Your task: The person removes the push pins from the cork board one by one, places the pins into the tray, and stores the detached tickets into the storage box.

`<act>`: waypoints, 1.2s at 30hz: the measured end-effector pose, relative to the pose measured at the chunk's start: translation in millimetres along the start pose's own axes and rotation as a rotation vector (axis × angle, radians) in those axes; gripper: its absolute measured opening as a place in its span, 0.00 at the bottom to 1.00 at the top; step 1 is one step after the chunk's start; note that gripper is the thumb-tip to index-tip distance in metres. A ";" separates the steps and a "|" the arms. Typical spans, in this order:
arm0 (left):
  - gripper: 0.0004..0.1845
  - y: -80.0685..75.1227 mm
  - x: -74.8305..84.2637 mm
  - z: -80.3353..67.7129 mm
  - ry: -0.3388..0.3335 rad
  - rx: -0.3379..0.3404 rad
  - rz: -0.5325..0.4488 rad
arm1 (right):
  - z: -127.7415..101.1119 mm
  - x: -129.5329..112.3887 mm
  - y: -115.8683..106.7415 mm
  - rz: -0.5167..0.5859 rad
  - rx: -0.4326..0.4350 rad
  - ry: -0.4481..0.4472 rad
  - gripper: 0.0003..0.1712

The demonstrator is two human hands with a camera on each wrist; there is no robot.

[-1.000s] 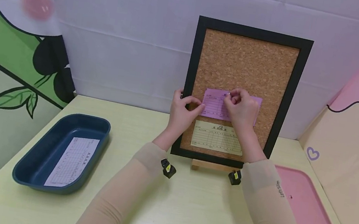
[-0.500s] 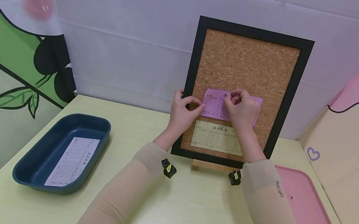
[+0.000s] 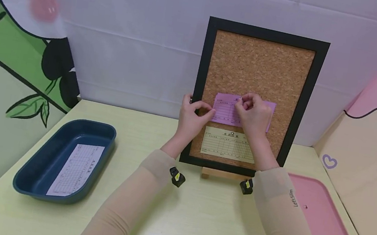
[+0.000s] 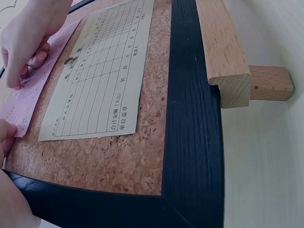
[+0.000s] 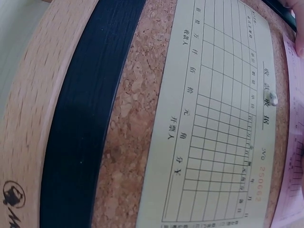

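Note:
A corkboard [image 3: 259, 69] in a black frame stands upright on a wooden easel. My left hand [image 3: 193, 118] pinches the lower left edge of a pink receipt slip [image 3: 224, 108] lying against the cork, other fingers by the frame's left side. At the slip's top middle, my right hand [image 3: 255, 113] pinches a small shiny push pin [image 3: 241, 98], mostly hidden by the fingertips. Just below hangs a pale yellow receipt slip [image 3: 222, 145], held at its top by a silver push pin [image 5: 273, 99]. The left wrist view shows the right fingers against the pink slip [image 4: 28, 95].
A dark blue tray [image 3: 32, 171] on the left holds a white printed slip [image 3: 76, 170]. On the right lies a pink tray [image 3: 332, 232] with a small pin [image 3: 305, 207] on it, partly behind the right sleeve. The easel's wooden ledge [image 3: 223, 174] juts out below the frame.

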State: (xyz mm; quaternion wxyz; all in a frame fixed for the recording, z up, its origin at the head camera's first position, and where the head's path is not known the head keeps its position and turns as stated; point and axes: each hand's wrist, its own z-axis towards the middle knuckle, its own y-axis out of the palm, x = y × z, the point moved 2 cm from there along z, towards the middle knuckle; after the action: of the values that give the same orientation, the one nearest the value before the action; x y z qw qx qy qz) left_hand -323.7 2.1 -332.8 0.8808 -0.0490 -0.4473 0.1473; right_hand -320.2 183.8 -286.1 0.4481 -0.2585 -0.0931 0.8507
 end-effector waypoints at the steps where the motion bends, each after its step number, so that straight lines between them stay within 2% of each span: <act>1: 0.09 0.0 0.1 0.1 0.002 0.000 0.001 | 0.0 -0.1 -0.1 0.001 0.001 -0.001 0.09; 10: 0.08 1.1 -1.2 0.9 0.004 -0.005 0.001 | 0.4 0.5 0.4 0.004 0.010 0.017 0.08; 16: 0.08 1.5 -1.7 1.6 0.001 -0.007 -0.007 | -1.4 1.2 -0.8 0.069 0.034 0.000 0.07; 20: 0.08 1.1 -1.6 1.5 0.000 -0.012 -0.012 | -1.4 2.8 -2.1 0.120 0.013 -0.005 0.07; 24: 0.09 0.5 -2.3 1.4 -0.006 -0.018 -0.009 | 0.6 5.6 -5.1 0.210 -0.054 0.034 0.06; 32: 0.10 -2.4 0.7 0.7 -0.057 -0.036 0.004 | 6.4 15.9 -13.1 0.397 -0.250 0.202 0.07; 36: 0.10 -2.4 2.0 0.8 -0.062 -0.038 0.007 | 9.2 17.2 -20.8 0.477 -0.356 0.280 0.06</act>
State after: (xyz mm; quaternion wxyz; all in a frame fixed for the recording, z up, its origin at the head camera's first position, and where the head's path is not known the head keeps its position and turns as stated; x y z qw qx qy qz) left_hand -322.7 0.3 -330.3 0.8649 -0.0628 -0.4770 0.1432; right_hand -318.1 210.5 -276.3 0.1923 -0.4617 -0.1145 0.8583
